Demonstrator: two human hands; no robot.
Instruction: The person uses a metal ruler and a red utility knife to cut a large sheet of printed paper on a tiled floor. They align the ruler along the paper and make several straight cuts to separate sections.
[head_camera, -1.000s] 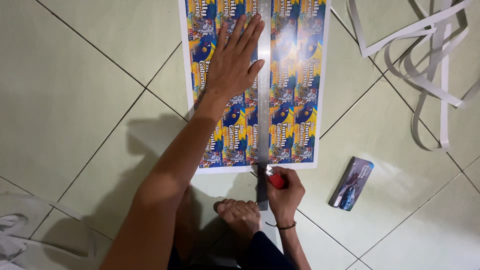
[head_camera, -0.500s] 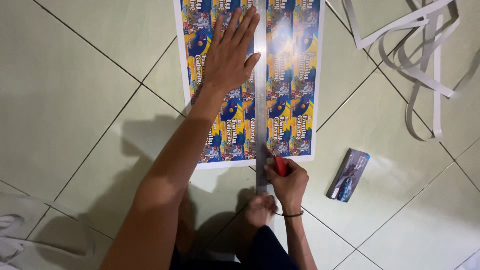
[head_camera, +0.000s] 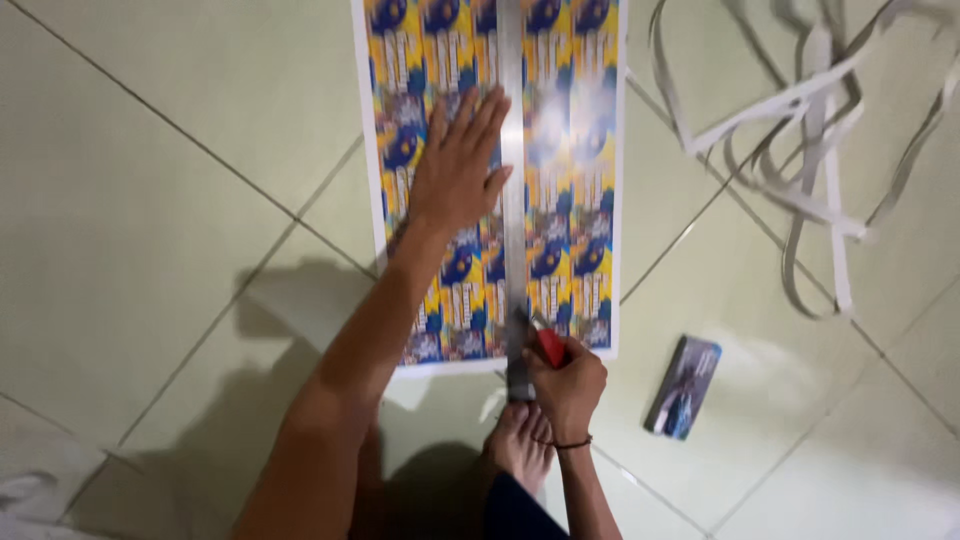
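A long printed sheet (head_camera: 590, 150) with rows of blue and yellow pictures lies on the tiled floor. A metal ruler (head_camera: 513, 200) runs lengthwise down its middle. My left hand (head_camera: 458, 170) lies flat on the sheet, fingers spread, its fingertips touching the ruler's left edge. My right hand (head_camera: 568, 378) grips a red-handled cutter (head_camera: 549, 346) at the near end of the ruler, by the sheet's bottom edge. The blade is hidden by my hand.
A tangle of white paper strips (head_camera: 810, 130) lies on the floor at the upper right. A small stack of cut printed cards (head_camera: 684, 386) rests right of my right hand. My bare foot (head_camera: 518, 445) is just below the ruler's end. Crumpled white material (head_camera: 30, 495) sits at the bottom left.
The view has shifted, so sheet and hands sit lower in frame. My left hand still presses beside the ruler. My right hand holds the cutter at the sheet's near edge.
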